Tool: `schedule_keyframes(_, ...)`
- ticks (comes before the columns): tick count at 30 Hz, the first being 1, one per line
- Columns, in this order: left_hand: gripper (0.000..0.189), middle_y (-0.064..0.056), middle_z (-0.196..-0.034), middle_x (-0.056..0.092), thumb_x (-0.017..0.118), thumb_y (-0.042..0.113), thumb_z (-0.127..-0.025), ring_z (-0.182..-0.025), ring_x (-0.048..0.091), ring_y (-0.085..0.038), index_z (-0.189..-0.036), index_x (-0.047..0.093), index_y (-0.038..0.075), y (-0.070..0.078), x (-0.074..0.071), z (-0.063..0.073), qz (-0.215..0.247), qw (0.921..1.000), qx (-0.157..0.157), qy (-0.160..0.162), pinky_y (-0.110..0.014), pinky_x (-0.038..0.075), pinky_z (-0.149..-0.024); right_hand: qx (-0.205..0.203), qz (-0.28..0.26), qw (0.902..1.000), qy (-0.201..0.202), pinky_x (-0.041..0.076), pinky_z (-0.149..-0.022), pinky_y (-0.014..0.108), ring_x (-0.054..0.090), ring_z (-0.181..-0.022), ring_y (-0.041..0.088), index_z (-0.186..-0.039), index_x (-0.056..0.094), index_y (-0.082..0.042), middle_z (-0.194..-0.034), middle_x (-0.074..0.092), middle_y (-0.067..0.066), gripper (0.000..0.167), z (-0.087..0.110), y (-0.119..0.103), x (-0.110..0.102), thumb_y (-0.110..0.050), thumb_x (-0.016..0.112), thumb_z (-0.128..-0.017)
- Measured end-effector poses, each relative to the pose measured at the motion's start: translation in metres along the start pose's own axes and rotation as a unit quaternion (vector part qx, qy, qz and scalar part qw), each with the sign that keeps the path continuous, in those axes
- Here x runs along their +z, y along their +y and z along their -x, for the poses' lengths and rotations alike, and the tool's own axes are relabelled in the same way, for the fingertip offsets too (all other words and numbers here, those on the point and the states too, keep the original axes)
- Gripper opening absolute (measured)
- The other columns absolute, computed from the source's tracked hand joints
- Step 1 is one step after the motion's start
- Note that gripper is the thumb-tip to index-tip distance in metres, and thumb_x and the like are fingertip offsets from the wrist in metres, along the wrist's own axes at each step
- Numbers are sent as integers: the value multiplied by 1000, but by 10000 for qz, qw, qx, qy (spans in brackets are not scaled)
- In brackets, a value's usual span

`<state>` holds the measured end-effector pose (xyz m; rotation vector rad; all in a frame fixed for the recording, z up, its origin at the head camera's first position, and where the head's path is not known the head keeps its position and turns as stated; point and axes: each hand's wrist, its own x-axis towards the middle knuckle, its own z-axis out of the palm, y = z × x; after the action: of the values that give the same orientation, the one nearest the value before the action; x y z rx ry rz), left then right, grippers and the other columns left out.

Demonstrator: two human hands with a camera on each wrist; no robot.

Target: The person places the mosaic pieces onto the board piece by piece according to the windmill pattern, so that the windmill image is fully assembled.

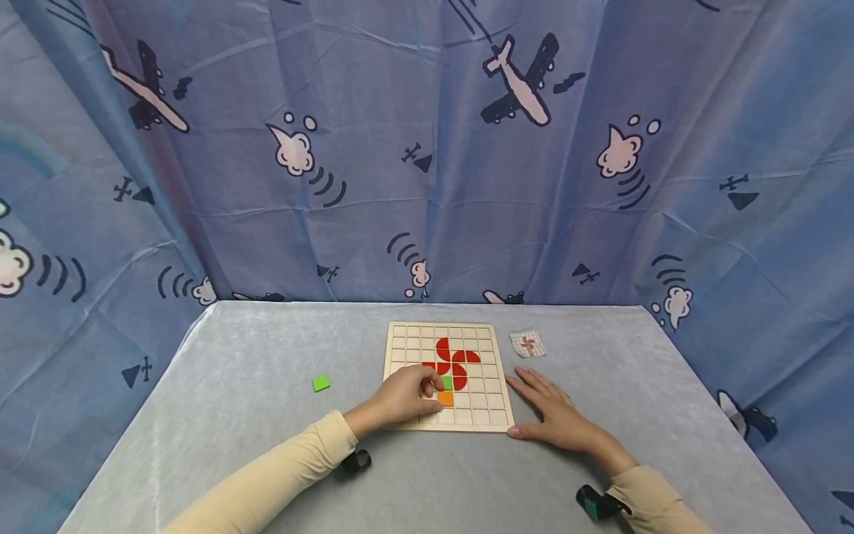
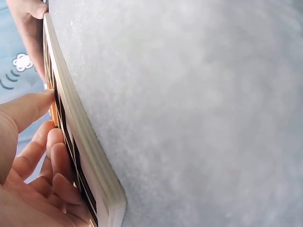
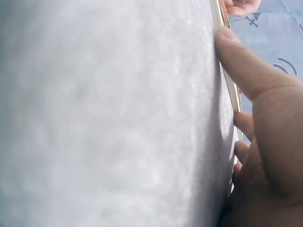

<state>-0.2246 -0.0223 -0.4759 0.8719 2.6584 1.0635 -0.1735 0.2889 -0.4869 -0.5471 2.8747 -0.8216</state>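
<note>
A wooden grid board [image 1: 477, 415] lies on the table, with red petal-shaped pieces [image 1: 459, 374] forming a pinwheel. Below them are a green square tile [image 1: 448, 383] and an orange square tile [image 1: 445, 399], in line with each other. My left hand [image 1: 407, 393] reaches over the board's left side; its thumb and index finger pinch the orange tile [image 2: 53, 113] at opposite edges, the other fingers curled behind. Spread along the board's right edge, my right hand [image 1: 550, 411] rests with fingers extended, its thumb [image 3: 229, 40] against the rim near the front corner.
A loose green square tile [image 1: 321, 383] lies on the table left of the board. Beyond the right hand is a small gridded picture card [image 1: 528, 343] showing a red pinwheel. A blue curtain [image 1: 360, 148] printed with planes hangs behind the grey table [image 1: 267, 348].
</note>
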Motion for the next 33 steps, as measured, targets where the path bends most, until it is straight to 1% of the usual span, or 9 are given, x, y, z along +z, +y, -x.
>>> schedule_keyframes(7, 23, -4, -81, 64, 82, 19, -79, -67, 46, -3, -96, 69, 11, 1, 1, -1, 29, 10000, -4, 22, -19, 39, -65, 26, -11, 10000, -6, 15, -107, 74, 17, -148, 48, -152, 39, -13, -162, 26, 19, 91, 1, 0, -1, -49, 78, -78)
schedule_keyframes(13, 22, 0, -78, 62, 82, 18, -80, -66, 47, -3, -96, 69, 10, 0, 1, -1, 38, 10000, 6, 15, -18, 40, -65, 44, -12, 10000, -10, 15, -108, 75, 17, -149, 48, -152, 39, -14, -162, 26, 19, 91, 1, 1, 0, -50, 77, -78)
schedule_keyframes(17, 20, 2, -77, 60, 81, 15, -80, -68, 49, -4, -96, 69, 8, -4, 0, 0, 270, 9996, 51, -25, -18, 42, -65, 17, 33, 10000, 21, 16, -108, 75, 18, -148, 48, -152, 40, -14, -162, 27, 19, 90, 1, 1, 1, -50, 77, -78)
schedule_keyframes(20, 18, 2, -78, 61, 80, 11, -81, -69, 51, -3, -96, 69, 7, -9, -2, 2, 482, 9987, 158, -51, -17, 45, -65, -3, 43, 10000, 2, 15, -108, 75, 18, -148, 48, -152, 40, -14, -162, 27, 19, 90, 0, 1, 1, -50, 77, -78)
schedule_keyframes(24, 17, -2, -80, 63, 78, 7, -82, -69, 52, -3, -97, 69, 5, -17, -9, 7, 776, 9966, 292, -1, -17, 46, -66, -3, 10, 10000, -19, 15, -108, 75, 18, -148, 48, -152, 40, -14, -162, 27, 19, 90, 0, 0, 1, -49, 78, -78)
schedule_keyframes(26, 17, -3, -81, 64, 77, 8, -83, -70, 53, -3, -97, 69, 5, -20, -15, 12, 867, 9959, 251, 60, -17, 47, -66, 2, 17, 10000, -21, 15, -108, 75, 19, -148, 48, -152, 40, -14, -162, 27, 19, 90, 0, -1, 1, -50, 78, -78)
schedule_keyframes(29, 17, -5, -84, 65, 76, 7, -83, -73, 54, -4, -99, 69, 4, -26, -25, 20, 907, 9954, 163, 245, -18, 49, -68, 12, 28, 10000, -24, 15, -108, 75, 19, -148, 48, -152, 39, -14, -162, 27, 19, 90, 0, 0, 1, -50, 77, -79)
schedule_keyframes(33, 18, -6, -88, 65, 76, 8, -84, -78, 56, -7, -101, 69, 5, -34, -43, 33, 910, 9944, -3, 537, -19, 51, -72, 42, 9, 10000, -31, 15, -108, 75, 18, -149, 48, -152, 39, -14, -162, 26, 19, 90, 1, 0, 1, -50, 77, -79)
